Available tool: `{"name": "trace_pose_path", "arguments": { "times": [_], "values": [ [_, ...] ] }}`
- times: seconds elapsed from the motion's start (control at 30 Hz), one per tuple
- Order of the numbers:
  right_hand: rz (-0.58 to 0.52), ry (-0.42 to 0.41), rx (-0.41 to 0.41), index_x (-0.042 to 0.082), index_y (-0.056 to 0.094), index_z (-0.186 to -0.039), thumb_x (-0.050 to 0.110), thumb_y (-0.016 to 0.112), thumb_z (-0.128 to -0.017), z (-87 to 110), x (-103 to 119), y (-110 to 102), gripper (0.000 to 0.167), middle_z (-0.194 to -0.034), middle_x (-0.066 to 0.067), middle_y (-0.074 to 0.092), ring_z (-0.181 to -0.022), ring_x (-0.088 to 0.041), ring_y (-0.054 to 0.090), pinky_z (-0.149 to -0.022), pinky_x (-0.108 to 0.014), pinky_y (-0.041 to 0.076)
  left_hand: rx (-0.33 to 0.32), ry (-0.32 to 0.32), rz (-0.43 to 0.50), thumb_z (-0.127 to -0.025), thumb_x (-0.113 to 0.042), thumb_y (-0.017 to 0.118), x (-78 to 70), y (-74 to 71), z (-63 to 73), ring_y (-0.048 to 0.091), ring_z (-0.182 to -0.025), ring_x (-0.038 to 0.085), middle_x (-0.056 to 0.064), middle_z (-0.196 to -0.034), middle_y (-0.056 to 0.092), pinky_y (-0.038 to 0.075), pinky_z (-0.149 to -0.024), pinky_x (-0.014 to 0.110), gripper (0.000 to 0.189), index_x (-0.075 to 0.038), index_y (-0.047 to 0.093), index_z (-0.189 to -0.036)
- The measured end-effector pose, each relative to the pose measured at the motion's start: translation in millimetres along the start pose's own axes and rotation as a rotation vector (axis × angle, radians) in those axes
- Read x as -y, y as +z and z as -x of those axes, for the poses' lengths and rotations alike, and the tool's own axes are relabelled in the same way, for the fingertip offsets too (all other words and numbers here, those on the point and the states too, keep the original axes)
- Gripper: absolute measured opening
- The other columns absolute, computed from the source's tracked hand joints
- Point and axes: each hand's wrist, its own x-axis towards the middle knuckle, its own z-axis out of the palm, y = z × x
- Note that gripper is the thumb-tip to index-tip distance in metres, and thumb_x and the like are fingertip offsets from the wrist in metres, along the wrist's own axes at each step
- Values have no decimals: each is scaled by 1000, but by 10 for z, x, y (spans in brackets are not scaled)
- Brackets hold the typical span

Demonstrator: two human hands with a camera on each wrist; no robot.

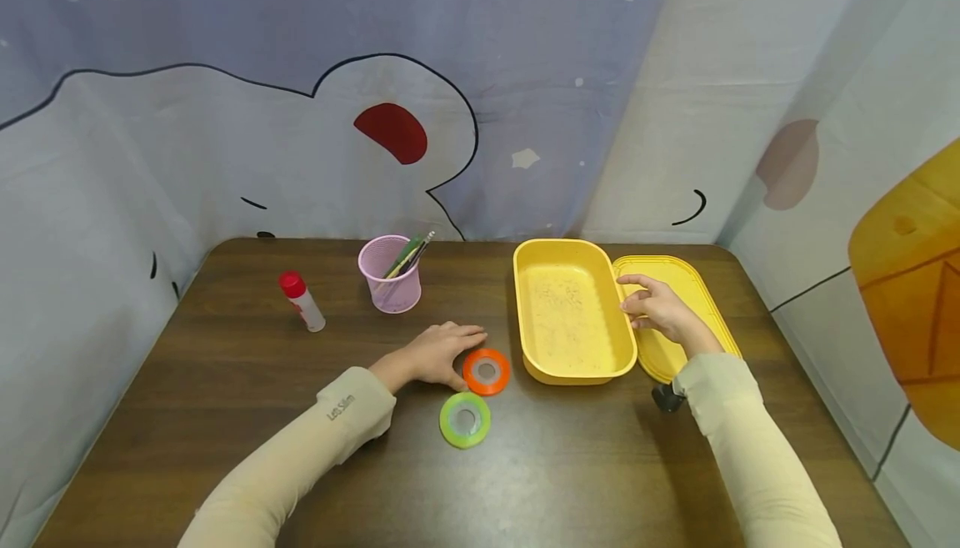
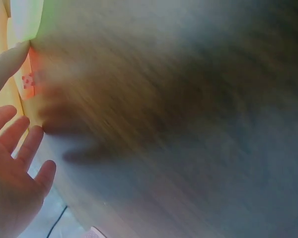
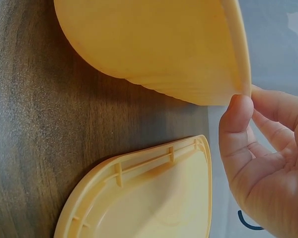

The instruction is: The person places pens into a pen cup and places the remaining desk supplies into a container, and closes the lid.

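Observation:
My left hand [image 1: 437, 354] spreads its fingers beside an orange tape roll [image 1: 499, 386] lying flat on the table, the thumb tip right at its edge. Just nearer lies a green tape roll [image 1: 447, 431]. In the left wrist view the left hand [image 2: 15, 163] has its fingers apart, with the orange roll [image 2: 27, 82] beyond the thumb. With thumb and fingers my right hand [image 1: 663, 312] pinches the right rim of an open yellow box [image 1: 573, 302]. The right wrist view shows the right thumb [image 3: 236, 121] on the outside of the box wall [image 3: 154, 44].
A yellow lid [image 1: 686, 281] lies right of the box, partly under the right hand. At the back stands a pink mesh cup [image 1: 396, 291] with pens in it. A glue stick [image 1: 303, 302] with a red cap is at the left. A patterned curtain [image 1: 525, 98] hangs behind the table.

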Motion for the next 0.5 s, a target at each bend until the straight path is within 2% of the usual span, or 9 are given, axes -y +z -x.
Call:
{"name": "trace_pose_path", "arguments": {
  "times": [0.2, 0.5],
  "values": [
    [-7, 6, 11, 5, 24, -138, 3, 49, -87, 22, 39, 1, 56, -84, -2, 52, -64, -9, 51, -57, -23, 49, 7, 20, -2, -67, -35, 73, -63, 3, -16, 44, -113, 23, 4, -135, 43, 36, -92, 41, 76, -10, 42, -132],
    [2, 10, 12, 1, 22, -137, -1, 46, -87, 177, 221, 82, 55, -88, -8, 51, -64, -10, 50, -57, -23, 49, 23, 14, -5, -67, -32, 73, -107, 3, -42, 43, -115, 21, 2, -134, 45, 36, -94, 39, 74, -10, 43, -131]
  ]
}}
